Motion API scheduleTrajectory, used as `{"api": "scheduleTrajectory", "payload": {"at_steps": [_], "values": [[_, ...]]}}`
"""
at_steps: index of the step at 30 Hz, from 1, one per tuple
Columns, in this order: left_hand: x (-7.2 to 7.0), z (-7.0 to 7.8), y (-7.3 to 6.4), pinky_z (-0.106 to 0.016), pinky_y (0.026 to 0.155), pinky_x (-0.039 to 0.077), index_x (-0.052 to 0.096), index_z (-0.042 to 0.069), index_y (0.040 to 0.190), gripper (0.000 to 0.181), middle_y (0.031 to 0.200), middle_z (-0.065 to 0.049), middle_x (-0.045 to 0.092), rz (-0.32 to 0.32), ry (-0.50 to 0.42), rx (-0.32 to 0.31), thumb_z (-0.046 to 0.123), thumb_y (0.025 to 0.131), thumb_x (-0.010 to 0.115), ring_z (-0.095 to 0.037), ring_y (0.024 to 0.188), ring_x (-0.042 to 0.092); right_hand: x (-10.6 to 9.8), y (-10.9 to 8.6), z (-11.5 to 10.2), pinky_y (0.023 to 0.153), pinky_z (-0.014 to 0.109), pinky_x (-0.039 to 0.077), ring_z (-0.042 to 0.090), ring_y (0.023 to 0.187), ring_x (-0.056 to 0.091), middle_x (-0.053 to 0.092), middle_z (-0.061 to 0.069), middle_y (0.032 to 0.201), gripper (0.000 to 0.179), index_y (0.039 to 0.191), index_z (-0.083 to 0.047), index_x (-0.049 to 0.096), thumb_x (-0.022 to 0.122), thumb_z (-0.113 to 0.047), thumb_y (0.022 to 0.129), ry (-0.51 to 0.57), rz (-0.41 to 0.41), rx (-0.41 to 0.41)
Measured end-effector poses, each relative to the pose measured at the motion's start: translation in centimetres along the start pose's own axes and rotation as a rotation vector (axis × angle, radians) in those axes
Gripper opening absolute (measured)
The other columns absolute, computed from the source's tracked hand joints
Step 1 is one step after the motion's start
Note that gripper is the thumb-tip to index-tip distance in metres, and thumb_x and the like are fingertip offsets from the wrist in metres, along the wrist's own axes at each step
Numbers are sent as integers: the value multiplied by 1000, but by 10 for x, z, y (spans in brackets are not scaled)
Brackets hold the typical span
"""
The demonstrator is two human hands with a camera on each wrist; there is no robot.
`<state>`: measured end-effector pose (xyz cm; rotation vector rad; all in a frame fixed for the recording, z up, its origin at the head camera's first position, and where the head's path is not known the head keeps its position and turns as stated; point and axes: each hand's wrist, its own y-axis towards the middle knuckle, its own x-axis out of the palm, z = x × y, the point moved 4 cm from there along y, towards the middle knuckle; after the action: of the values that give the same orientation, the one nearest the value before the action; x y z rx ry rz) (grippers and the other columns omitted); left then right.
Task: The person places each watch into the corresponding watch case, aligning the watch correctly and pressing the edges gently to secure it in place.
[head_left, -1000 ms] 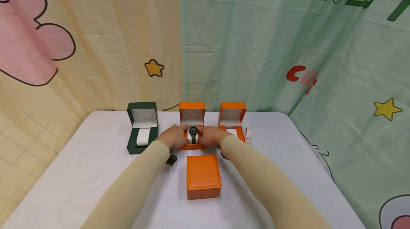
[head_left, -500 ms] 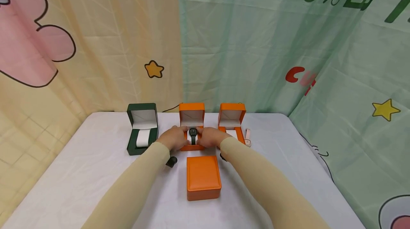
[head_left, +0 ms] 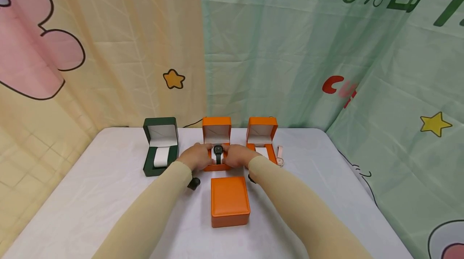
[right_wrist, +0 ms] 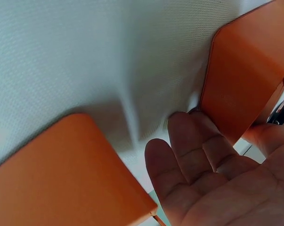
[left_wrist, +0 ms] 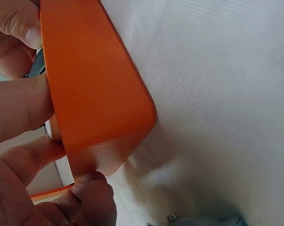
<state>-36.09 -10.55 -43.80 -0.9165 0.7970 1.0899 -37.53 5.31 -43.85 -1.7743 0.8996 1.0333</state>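
Note:
In the head view a black wristwatch [head_left: 218, 150] sits wrapped on a white cushion inside an open orange watch box [head_left: 216, 123]. My left hand [head_left: 195, 156] grips the cushion's left side, thumb and index finger beside the watch. From the opposite side my right hand [head_left: 238, 156] holds it the same way. In the left wrist view, the left fingers [left_wrist: 19, 108] reach over the rim of the orange box [left_wrist: 94, 84], while others curl at its outer corner. The right wrist view shows the other right fingers [right_wrist: 184, 150] stretched out beside the box wall.
A closed orange box [head_left: 230, 198] stands in front, between the forearms. At the left is an open green box [head_left: 160, 126] with a white cushion [head_left: 161, 156]; at the right, another open orange box [head_left: 262, 123]. A pink-strapped watch [head_left: 280, 156] lies beside it on the white-covered table [head_left: 319, 162].

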Motion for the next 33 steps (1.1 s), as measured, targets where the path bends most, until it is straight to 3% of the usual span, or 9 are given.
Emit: {"api": "scheduleTrajectory", "payload": {"at_steps": [18,33], "values": [[2,1,2,-44,94,54,47,19,160,73,139,-22,60,-16,40,14,36,95,76,-31,106,57,1,1,-1,123,41,41,25,141,56,56,11,156,71,168,-21,30,60,-36,106,-36,0,-3],[-3,-1,-2,-53,109,50,49,19,158,72,147,-24,57,25,-46,28,35,94,79,-35,118,58,-1,2,-1,123,41,42,26,139,58,60,13,153,71,168,-21,28,60,-37,106,-62,9,-8]]}}
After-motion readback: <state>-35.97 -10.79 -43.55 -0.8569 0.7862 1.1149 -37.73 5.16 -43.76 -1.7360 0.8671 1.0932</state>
